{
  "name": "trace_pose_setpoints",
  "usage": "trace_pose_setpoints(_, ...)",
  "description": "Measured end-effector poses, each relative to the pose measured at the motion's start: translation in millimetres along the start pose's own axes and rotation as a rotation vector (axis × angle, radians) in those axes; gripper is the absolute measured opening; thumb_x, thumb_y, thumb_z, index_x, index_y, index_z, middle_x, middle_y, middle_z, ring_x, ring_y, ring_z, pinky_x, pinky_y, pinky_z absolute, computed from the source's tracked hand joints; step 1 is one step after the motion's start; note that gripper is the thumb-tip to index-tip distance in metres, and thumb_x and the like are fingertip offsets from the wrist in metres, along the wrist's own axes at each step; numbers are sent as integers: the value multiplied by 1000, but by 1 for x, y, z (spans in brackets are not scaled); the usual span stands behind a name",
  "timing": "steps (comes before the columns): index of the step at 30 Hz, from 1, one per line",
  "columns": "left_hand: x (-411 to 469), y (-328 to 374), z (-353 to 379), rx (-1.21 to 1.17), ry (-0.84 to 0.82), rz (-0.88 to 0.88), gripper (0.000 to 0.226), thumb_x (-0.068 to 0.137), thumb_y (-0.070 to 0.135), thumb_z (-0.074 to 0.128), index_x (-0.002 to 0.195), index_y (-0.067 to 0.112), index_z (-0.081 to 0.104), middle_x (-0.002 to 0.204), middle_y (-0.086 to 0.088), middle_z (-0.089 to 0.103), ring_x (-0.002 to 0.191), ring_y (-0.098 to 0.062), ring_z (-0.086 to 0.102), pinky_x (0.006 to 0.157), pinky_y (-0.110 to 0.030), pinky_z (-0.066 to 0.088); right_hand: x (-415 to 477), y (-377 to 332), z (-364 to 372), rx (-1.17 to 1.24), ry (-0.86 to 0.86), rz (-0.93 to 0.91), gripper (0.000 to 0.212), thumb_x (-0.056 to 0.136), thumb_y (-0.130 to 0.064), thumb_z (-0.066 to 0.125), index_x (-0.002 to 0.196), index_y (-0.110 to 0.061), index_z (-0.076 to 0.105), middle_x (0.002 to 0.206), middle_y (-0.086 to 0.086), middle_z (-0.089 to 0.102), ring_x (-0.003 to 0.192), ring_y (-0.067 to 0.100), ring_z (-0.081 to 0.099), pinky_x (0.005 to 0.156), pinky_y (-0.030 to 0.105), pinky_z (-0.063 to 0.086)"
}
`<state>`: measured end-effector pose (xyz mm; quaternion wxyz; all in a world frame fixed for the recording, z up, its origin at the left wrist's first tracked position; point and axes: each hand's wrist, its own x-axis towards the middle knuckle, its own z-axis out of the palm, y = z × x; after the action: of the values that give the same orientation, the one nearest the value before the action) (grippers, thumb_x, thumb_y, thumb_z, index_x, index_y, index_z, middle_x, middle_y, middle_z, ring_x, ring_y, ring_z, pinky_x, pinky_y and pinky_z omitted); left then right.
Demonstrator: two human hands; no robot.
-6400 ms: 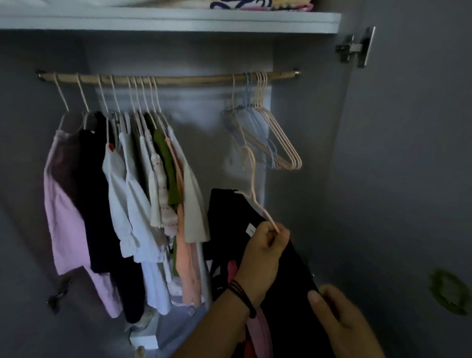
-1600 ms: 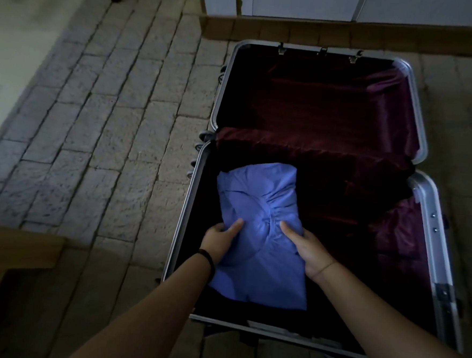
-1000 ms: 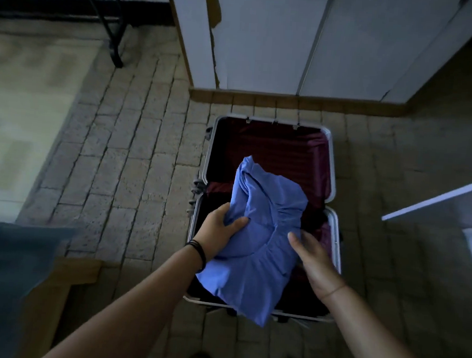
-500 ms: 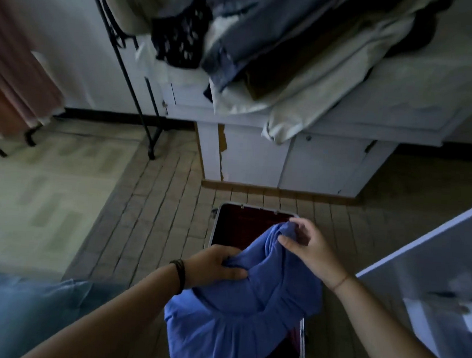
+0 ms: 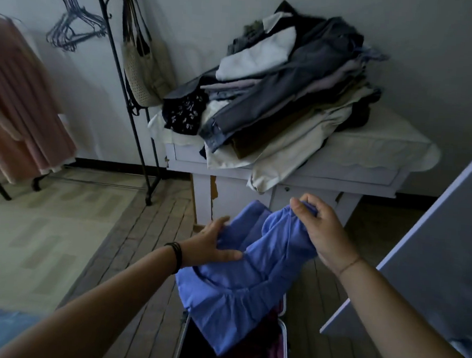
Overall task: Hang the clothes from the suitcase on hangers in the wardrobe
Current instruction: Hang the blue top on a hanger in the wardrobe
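You hold the blue garment (image 5: 238, 288) in the air just above the open suitcase (image 5: 284, 347): your right hand (image 5: 323, 232) pinches its top edge, your left hand (image 5: 210, 247) grips a fold. It looks light, soft and floppy, so take it by the shoulders or neckline.

No lettering, label, brand, number or sign is legible anywhere in this dim view, including on the blue garment (image 5: 238, 290).
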<state>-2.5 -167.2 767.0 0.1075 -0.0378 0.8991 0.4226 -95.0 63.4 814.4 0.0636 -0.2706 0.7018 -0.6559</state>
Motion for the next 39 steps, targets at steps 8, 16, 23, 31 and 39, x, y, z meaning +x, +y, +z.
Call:
trace_pose_setpoints(8, -5, -4, 4, 207, -54, 57, 58, 74, 64, 61, 98, 12, 65, 100, -9, 68, 92, -25, 63, 89, -41, 49, 35, -35, 12, 186, 237, 21, 31, 94, -19, 55, 64, -15, 46, 56, -9, 52, 62, 5, 51, 72, 25, 44)
trace_pose_setpoints(16, -12, -14, -59, -67, 219, -59, 32, 86, 35, 65, 67, 13, 53, 65, 1, 50, 61, -8, 47, 55, -12, 39, 21, -13, -22, -112, 309, 107, 28, 87, -27, 65, 70, -14, 48, 74, 11, 51, 73, 23, 51, 74, 36, 42)
trace_pose_setpoints(23, -8, 29, -74, -289, 331, 145, 30, 89, 31, 62, 78, 3, 61, 77, -14, 63, 75, -19, 59, 72, -36, 50, -15, -14, -31, -310, 8, 230, 60, 52, -65, 78, 73, -10, 70, 76, 10, 70, 76, 11, 63, 74, 23, 49)
trace_pose_setpoints(31, 16, 59, -78, -90, 190, 284, 38, 85, 33, 68, 77, -2, 57, 71, -8, 53, 69, -16, 49, 63, -26, 38, -69, -31, -54, -172, 281, 249, 33, 79, -20, 71, 72, 7, 53, 72, 11, 45, 73, 15, 50, 64, 15, 42)
trace_pose_setpoints(39, 39, 106, -32, 32, 14, 436, 35, 88, 32, 64, 62, 12, 51, 56, 9, 49, 56, -5, 45, 57, -23, 34, -143, -54, -87, -113, 668, 221, 16, 82, -5, 68, 70, -6, 58, 62, -6, 57, 60, 1, 52, 63, 15, 44)
